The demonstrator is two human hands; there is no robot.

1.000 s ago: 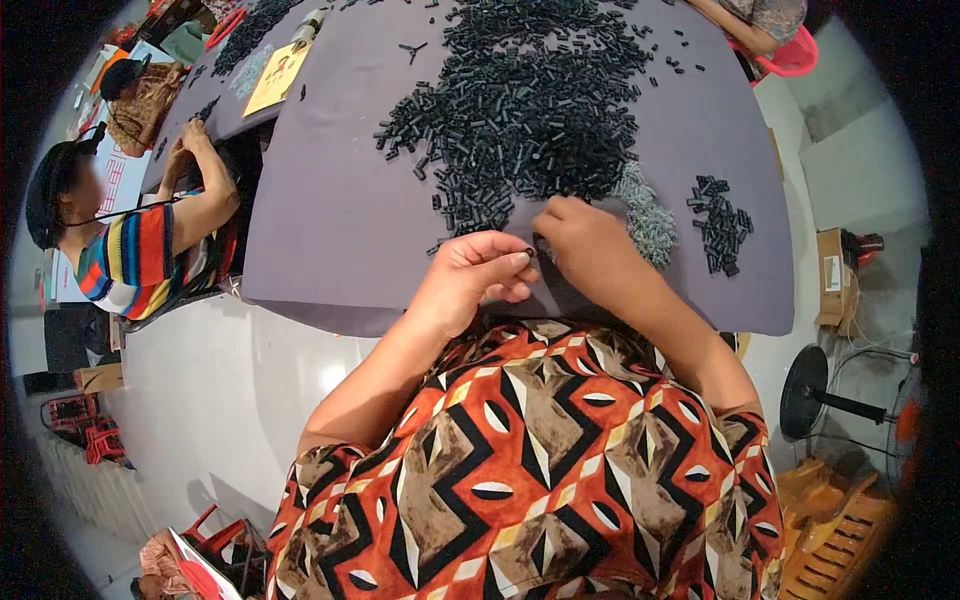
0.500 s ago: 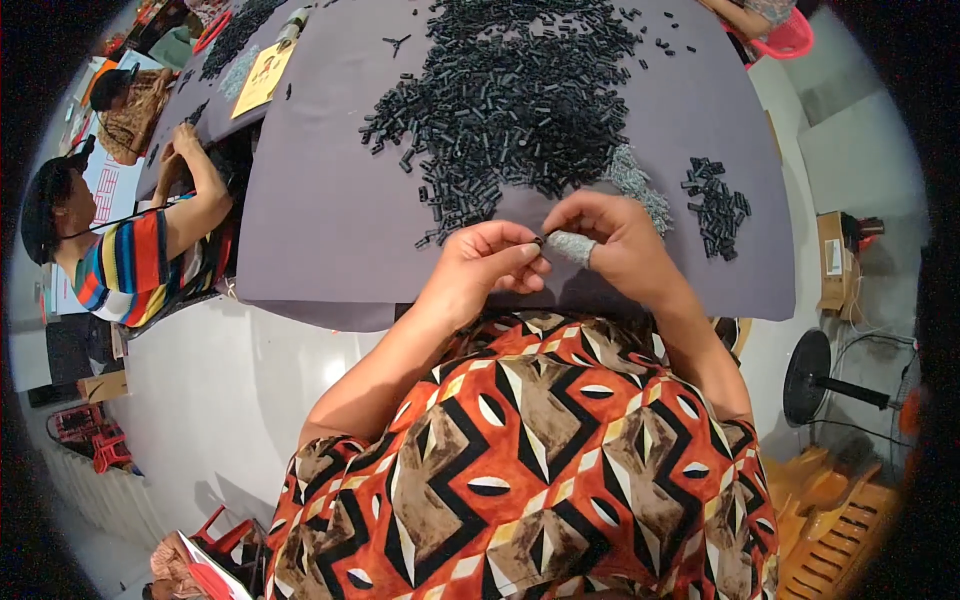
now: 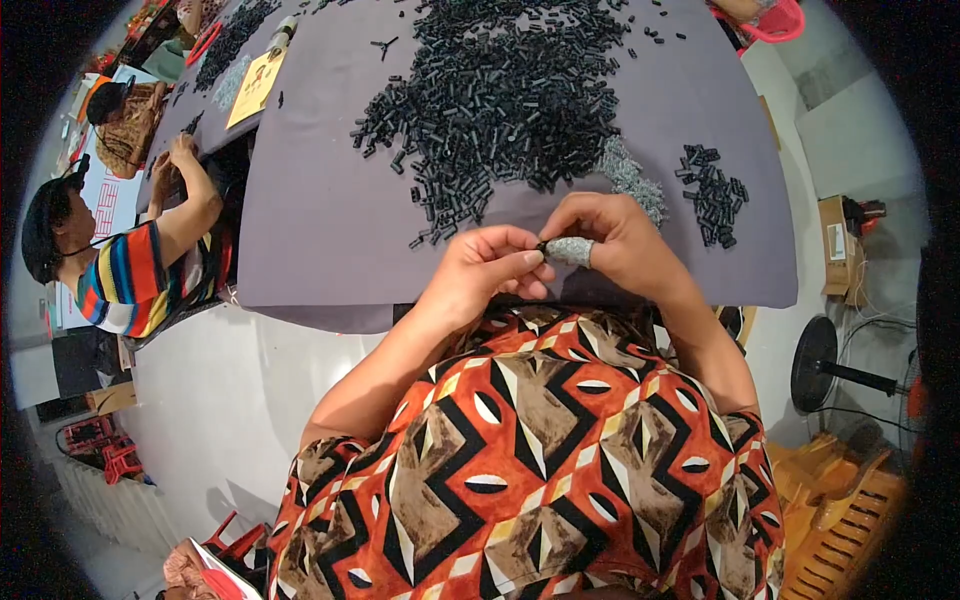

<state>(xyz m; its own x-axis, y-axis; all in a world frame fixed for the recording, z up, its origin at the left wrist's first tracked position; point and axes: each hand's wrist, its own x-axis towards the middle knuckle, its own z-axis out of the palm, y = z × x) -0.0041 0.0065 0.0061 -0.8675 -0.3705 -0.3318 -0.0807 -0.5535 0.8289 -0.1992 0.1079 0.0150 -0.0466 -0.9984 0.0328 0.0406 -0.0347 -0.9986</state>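
Note:
My left hand (image 3: 490,268) pinches a small black piece (image 3: 543,246) between thumb and fingertips, just past the table's near edge. From the other side, my right hand (image 3: 625,245) closes on the same spot with thumb and forefinger. Its thumb is wrapped in a grey covering (image 3: 570,251). Fingers hide most of the piece. Beyond my hands spreads a big heap of short black cylindrical pieces (image 3: 500,110). Beside the heap, near my right hand, lies a pile of small silvery-grey parts (image 3: 632,180). Farther right is a smaller group of black pieces (image 3: 714,196).
The grey-covered table (image 3: 310,200) stretches ahead. A three-armed black part (image 3: 384,47) lies at its far left. Another person in a striped shirt (image 3: 140,270) works at a table on the left. A black-based stand (image 3: 815,363) and an orange slatted chair (image 3: 835,530) stand right.
The tips of both hands have come closer together at the black piece, and the wrapped thumb lies more level. The whole view has shifted slightly.

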